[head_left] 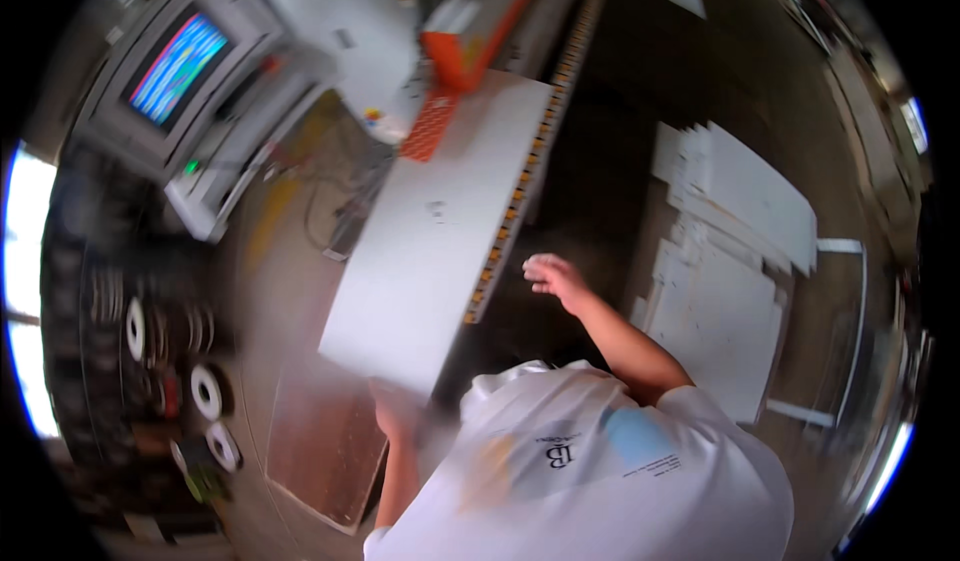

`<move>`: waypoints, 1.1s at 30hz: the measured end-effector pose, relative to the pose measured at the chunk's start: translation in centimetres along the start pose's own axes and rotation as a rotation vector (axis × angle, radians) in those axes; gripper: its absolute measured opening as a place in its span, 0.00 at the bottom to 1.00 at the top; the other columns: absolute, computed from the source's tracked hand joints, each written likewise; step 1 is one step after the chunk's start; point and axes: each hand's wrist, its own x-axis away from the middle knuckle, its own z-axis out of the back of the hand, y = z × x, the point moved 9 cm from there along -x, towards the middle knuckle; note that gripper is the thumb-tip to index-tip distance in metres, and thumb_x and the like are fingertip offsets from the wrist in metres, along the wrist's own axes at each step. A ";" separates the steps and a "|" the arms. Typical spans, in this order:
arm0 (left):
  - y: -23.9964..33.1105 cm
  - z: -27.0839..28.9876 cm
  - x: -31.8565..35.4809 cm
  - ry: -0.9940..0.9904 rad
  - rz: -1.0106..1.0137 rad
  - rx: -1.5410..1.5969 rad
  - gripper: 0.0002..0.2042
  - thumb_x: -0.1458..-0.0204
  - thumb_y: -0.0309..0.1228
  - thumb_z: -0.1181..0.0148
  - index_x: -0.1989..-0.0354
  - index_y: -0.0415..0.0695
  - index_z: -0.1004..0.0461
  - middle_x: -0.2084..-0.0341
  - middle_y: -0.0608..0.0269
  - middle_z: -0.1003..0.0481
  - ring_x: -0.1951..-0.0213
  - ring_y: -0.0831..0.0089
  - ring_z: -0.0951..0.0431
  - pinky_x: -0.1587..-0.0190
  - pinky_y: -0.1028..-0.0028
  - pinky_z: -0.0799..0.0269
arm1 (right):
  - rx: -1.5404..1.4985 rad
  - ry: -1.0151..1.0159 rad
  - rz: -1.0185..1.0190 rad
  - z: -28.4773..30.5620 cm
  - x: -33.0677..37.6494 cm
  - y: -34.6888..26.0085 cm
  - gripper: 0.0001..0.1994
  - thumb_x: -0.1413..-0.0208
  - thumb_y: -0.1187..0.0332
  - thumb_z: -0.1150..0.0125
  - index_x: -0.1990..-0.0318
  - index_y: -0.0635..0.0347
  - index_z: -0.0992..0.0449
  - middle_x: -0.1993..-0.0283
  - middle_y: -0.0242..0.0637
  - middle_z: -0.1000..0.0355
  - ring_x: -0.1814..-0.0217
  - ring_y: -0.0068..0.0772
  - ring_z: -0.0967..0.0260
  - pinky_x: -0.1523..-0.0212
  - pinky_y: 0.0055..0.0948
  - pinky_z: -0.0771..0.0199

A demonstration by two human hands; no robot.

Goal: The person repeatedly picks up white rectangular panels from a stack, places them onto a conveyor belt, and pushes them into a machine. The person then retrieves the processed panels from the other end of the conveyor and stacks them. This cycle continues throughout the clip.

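Note:
A long white panel (430,221) lies along the bed of a machine with an orange housing (465,56), its far end next to that housing. At the panel's near end is my left hand (394,408), touching or close to the edge. Motion blur hides its fingers, so its grip does not show. My right hand (555,279) hovers to the right of the machine's roller track (510,206), apart from the panel. Its fingers are partly stretched with nothing in them, and the fingertips look pale.
Stacked white panels (725,301) sit to the right. A brown board (325,451) is below the white panel's near end. At the upper left stands a control console (195,71) with a lit screen. Rolls of banding (206,391) line the left side.

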 end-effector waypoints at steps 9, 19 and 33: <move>-0.2 -1.5 -2.6 -0.152 0.058 -0.023 0.34 0.40 0.35 0.49 0.26 0.37 0.51 0.36 0.34 0.35 0.39 0.43 0.30 0.38 0.57 0.35 | 1.456 0.050 -0.252 31.3 17.4 26.6 0.09 0.45 0.61 0.39 0.62 0.53 0.17 0.60 0.44 0.21 0.57 0.47 0.22 0.56 0.46 0.23; 8.0 -3.0 -1.8 0.043 -0.432 -0.037 0.37 0.42 0.34 0.42 0.27 0.37 0.50 0.60 0.49 0.27 0.57 0.55 0.25 0.47 0.61 0.30 | -0.045 0.567 -0.436 35.8 22.7 29.0 0.08 0.43 0.64 0.38 0.65 0.60 0.22 0.67 0.35 0.23 0.72 0.28 0.27 0.75 0.34 0.26; 25.9 -11.1 4.4 -0.185 -0.463 0.197 0.21 0.42 0.32 0.43 0.40 0.43 0.30 0.60 0.51 0.26 0.57 0.51 0.25 0.53 0.57 0.28 | 0.144 0.520 -0.161 36.0 16.3 17.5 0.14 0.43 0.61 0.37 0.59 0.64 0.20 0.67 0.36 0.20 0.69 0.29 0.21 0.70 0.28 0.25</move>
